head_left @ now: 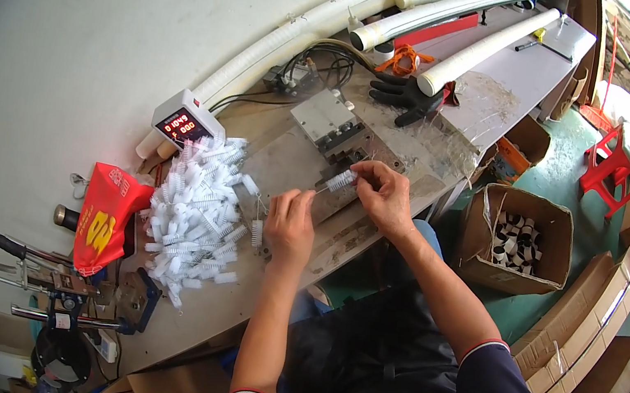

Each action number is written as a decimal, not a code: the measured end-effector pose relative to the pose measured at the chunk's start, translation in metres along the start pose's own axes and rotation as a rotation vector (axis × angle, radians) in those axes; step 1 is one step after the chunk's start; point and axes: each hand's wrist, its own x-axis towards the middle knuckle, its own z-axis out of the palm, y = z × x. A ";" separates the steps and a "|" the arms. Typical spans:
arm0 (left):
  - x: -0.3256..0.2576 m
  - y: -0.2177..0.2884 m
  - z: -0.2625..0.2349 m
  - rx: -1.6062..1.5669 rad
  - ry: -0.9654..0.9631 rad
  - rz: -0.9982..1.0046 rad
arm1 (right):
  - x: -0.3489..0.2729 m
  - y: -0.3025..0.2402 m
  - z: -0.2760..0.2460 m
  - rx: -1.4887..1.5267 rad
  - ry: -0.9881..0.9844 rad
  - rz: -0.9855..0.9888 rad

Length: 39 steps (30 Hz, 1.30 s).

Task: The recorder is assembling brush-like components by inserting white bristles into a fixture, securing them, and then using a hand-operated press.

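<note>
A small white bristle brush point(340, 182) on a thin wire stem spans the gap between my hands, slightly tilted. My right hand point(383, 200) pinches its bristled end, close to the metal fixture point(351, 142) on the bench. Closed fingertips of my left hand point(291, 224) hold the wire end. Another white brush point(256, 233) lies just beside my left hand. Further left, a large heap of similar white brushes point(195, 218) covers part of the bench.
A counter box with red digits point(184, 125) stands behind the heap, a red bag point(107, 216) left of it. A black glove point(406, 99) and white tubes point(485, 52) lie farther back. Right of the bench, a cardboard box point(475, 252) holds black-and-white pieces; a red stool point(612, 173) stands beyond.
</note>
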 end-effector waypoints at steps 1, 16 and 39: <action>0.000 0.000 0.000 0.001 0.000 0.000 | 0.000 0.000 -0.001 0.000 -0.001 0.000; -0.002 0.004 -0.005 0.021 0.040 0.074 | 0.000 -0.013 -0.011 0.285 -0.181 0.189; -0.005 0.003 0.000 -0.106 -0.154 0.117 | -0.003 -0.017 -0.002 -0.006 -0.391 0.118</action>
